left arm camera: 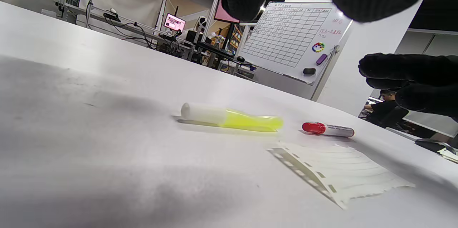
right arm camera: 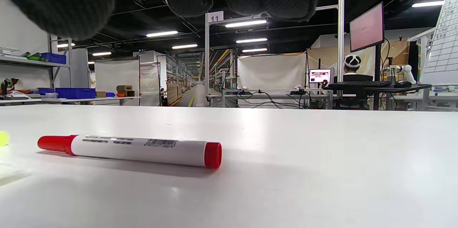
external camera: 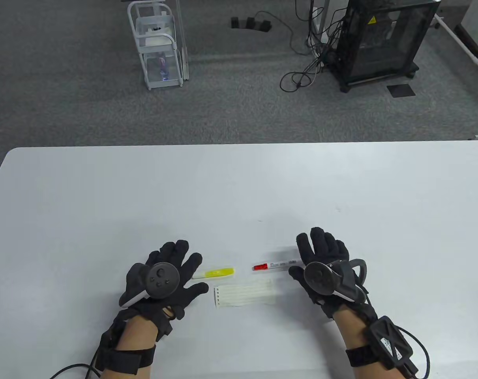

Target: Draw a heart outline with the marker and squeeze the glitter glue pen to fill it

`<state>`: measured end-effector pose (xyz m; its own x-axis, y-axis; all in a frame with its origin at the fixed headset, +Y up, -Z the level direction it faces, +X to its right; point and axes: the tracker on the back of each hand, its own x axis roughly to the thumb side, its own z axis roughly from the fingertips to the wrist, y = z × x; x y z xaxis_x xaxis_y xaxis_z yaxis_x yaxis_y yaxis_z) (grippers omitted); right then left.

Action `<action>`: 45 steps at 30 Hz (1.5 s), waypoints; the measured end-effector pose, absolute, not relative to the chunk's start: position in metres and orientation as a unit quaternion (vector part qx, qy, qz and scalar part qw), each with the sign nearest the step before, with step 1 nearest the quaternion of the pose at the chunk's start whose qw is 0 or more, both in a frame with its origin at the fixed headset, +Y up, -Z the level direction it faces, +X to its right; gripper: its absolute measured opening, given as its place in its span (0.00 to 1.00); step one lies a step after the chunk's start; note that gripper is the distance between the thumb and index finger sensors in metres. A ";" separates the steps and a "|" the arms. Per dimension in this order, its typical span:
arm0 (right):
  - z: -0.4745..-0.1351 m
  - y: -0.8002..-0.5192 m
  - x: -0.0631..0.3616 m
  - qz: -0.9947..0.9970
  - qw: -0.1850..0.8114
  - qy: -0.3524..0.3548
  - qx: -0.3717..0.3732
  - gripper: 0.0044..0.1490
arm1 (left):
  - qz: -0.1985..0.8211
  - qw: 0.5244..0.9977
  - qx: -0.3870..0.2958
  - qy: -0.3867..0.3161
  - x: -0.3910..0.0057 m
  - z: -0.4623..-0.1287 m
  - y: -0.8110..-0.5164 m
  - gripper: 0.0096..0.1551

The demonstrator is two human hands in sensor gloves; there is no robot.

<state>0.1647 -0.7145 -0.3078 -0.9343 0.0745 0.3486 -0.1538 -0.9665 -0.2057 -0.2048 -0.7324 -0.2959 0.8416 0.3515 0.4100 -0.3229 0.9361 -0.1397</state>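
From the table view I see my left hand (external camera: 164,278) lying palm down with fingers spread and relaxed, holding nothing, its fingertips just beside the white end of the glitter glue pen (external camera: 214,272), which lies flat on the white table (external camera: 239,185). My right hand (external camera: 325,268) is likewise loose and empty, fingers straight, hovering over or resting by the far end of the marker (external camera: 276,265); from above I cannot tell whether the fingers actually touch it. The marker lies flat, red cap pointing toward the glue pen, the two near each other but apart. Just in front of both, closer to me, lies a small sheet of paper (external camera: 244,297) with a punched strip along its left edge. The left wrist view gives what the overhead hides: the glue pen's yellow translucent body and white cap (left arm camera: 230,117), the marker's red cap beyond it (left arm camera: 327,129), and the paper's torn, perforated edge (left arm camera: 336,170). The right wrist view shows the marker (right arm camera: 130,149) close up, a barcode label on its white barrel and red at both ends, with my fingertips (right arm camera: 57,2) above it, clear of the barrel
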 end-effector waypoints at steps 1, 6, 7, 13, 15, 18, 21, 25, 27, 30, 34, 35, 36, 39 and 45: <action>-0.308 -0.715 0.165 0.977 0.059 -0.115 0.170 0.54 | 0.178 0.958 -0.023 -0.226 -0.204 -0.296 -0.732 0.47; -0.311 -0.716 0.168 0.978 0.063 -0.111 0.166 0.54 | 0.181 0.955 -0.014 -0.235 -0.201 -0.296 -0.730 0.47; -0.311 -0.716 0.168 0.978 0.063 -0.111 0.166 0.54 | 0.181 0.955 -0.017 -0.235 -0.202 -0.297 -0.730 0.47; -0.314 -0.721 0.164 0.977 0.058 -0.098 0.181 0.53 | 0.184 0.954 -0.024 -0.236 -0.200 -0.298 -0.732 0.47; -0.316 -0.725 0.160 0.978 0.047 -0.084 0.184 0.52 | 0.182 0.954 -0.026 -0.238 -0.199 -0.297 -0.732 0.47; -0.320 -0.729 0.154 0.980 0.026 -0.053 0.190 0.51 | 0.181 0.953 -0.029 -0.240 -0.197 -0.297 -0.732 0.47; -0.325 -0.734 0.147 0.980 0.025 -0.035 0.193 0.50 | 0.183 0.953 -0.027 -0.240 -0.197 -0.297 -0.730 0.47; -0.336 -0.740 0.137 0.981 -0.002 -0.007 0.193 0.50 | 0.185 0.953 -0.026 -0.240 -0.196 -0.297 -0.730 0.47; -0.342 -0.745 0.133 0.982 -0.007 0.011 0.187 0.50 | 0.184 0.953 -0.031 -0.240 -0.195 -0.298 -0.731 0.47; -0.352 -0.750 0.129 0.981 -0.052 0.036 0.184 0.48 | 0.183 0.952 -0.034 -0.242 -0.195 -0.298 -0.732 0.47; -0.360 -0.752 0.128 0.983 -0.020 0.055 0.172 0.37 | 0.185 0.951 -0.038 -0.243 -0.194 -0.298 -0.732 0.47; -0.361 -0.753 0.128 0.983 -0.021 0.064 0.169 0.36 | 0.186 0.951 -0.038 -0.243 -0.194 -0.298 -0.732 0.47; -0.362 -0.753 0.128 0.983 -0.010 0.067 0.170 0.34 | 0.185 0.952 -0.039 -0.242 -0.194 -0.298 -0.732 0.47; -0.361 -0.754 0.125 0.981 -0.012 0.073 0.179 0.34 | 0.186 0.951 -0.042 -0.242 -0.194 -0.298 -0.732 0.47; -0.345 -0.739 0.121 0.976 0.002 -0.026 0.217 0.34 | 0.188 0.951 -0.035 -0.244 -0.192 -0.297 -0.732 0.48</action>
<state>0.1211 -0.7392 -0.3446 -0.9056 -0.0075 0.4240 -0.0155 -0.9986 -0.0507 -0.1923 -0.7319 -0.2967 0.8109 0.3740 0.4500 -0.3398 0.9271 -0.1581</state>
